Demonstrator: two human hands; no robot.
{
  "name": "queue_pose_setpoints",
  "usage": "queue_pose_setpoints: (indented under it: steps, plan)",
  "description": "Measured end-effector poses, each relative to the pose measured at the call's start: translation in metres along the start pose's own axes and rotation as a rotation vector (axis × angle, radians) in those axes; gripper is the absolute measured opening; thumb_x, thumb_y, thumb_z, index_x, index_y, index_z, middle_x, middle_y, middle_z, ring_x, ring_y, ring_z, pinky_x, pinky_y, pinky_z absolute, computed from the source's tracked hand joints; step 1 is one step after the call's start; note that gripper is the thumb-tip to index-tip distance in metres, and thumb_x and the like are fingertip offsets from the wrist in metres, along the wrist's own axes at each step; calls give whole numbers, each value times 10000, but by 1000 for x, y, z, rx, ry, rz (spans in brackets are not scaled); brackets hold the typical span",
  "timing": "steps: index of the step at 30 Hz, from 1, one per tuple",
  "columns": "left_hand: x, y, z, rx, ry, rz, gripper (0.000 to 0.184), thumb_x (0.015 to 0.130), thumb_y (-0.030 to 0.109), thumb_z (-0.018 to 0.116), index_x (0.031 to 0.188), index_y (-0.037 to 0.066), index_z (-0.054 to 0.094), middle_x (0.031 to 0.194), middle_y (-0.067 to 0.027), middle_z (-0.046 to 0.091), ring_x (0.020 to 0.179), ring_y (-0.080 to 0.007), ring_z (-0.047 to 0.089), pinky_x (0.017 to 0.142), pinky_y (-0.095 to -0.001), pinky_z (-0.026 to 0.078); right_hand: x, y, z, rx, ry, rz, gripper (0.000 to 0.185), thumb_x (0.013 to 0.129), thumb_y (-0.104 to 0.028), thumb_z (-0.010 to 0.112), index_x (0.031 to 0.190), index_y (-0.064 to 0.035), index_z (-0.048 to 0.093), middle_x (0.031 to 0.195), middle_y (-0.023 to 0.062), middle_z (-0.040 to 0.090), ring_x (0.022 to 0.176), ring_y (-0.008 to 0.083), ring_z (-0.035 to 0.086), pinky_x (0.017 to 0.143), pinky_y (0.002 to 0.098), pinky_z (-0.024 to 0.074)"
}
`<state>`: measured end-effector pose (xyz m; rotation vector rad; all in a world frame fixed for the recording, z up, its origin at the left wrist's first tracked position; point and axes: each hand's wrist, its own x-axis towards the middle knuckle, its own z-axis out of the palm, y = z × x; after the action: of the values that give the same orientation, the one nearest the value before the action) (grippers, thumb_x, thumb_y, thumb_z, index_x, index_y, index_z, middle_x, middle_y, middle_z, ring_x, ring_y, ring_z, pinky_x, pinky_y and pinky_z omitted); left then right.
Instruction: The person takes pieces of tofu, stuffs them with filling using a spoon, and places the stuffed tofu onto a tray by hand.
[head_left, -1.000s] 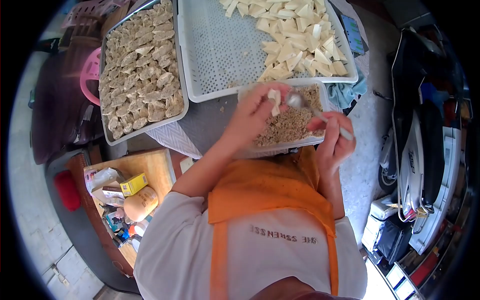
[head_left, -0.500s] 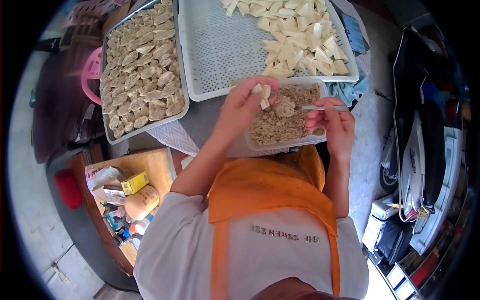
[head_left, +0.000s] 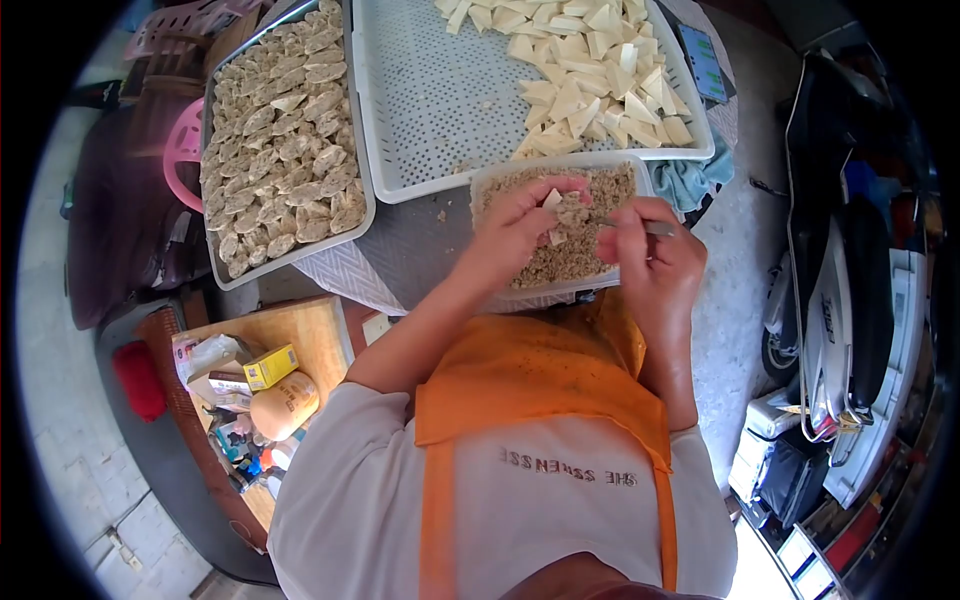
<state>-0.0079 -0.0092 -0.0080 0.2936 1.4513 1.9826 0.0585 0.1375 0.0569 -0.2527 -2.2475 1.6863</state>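
The two hands are now drawing together over the tub of crumbly filling (head_left: 555, 268): half a second ago the spoon (head_left: 658, 228) was lying level above the mixture, apart from the left hand, and now its far end is reaching the pale piece (head_left: 551, 199) that the left hand (head_left: 510, 232) is holding. The left grip is pinching that piece between thumb and fingers, keeping it above the left part of the tub, and a clump of filling (head_left: 574, 214) is showing against it. The right hand (head_left: 655, 248) is closing its grip around the spoon's handle, pinching it with the fingers curling under; the bowl is hiding behind the clump and the fingers, so whether it is touching the piece is impossible to tell. This shift is suggesting that the work is passing from scooping to loading this one piece. Around the hands, little is changing: the loose pale wedges (head_left: 585, 100) are lying on the right side of the perforated tray (head_left: 420, 95), while rows of filling-coated pieces (head_left: 285, 150) are filling the metal tray (head_left: 371, 195) to the left on the tabletop (head_left: 420, 245).
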Motion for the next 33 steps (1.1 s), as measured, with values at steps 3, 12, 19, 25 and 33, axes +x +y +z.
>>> queue_pose_setpoints:
  steps: [3,12,19,25,33]
  plan:
    - [2,-12,8,286,69,129,311,859,55,423,1150,41,530,1030,-69,578,942,-164,544,770,-283,445,10,-3,10,-225,-94,-190,58,800,-24,618,835,15,593,744,117,634,601,208,639,546,284,507]
    - [-3,2,2,291,139,29,161,930,95,418,1040,44,525,806,-107,562,704,-172,555,593,-343,462,6,-38,-15,-287,73,-448,52,809,-31,615,775,2,594,674,88,628,508,145,601,445,241,456]
    - [5,3,4,-342,120,-70,145,937,138,445,1012,44,527,836,-22,523,731,-114,491,591,-267,426,-1,0,-24,197,183,49,153,914,-76,489,847,30,577,652,95,621,480,129,576,475,222,472]
    - [6,-10,-9,-293,-11,-27,186,925,181,488,1052,54,535,877,-27,538,796,-123,516,669,-275,442,-7,26,-32,362,200,172,172,927,-103,448,905,28,557,674,129,621,523,179,604,514,261,500]
    - [7,1,5,-343,202,-162,343,971,358,346,1038,84,543,980,-9,550,915,-125,517,771,-295,446,-19,31,4,232,66,137,163,934,-75,444,963,38,559,712,115,626,565,171,623,555,255,510]
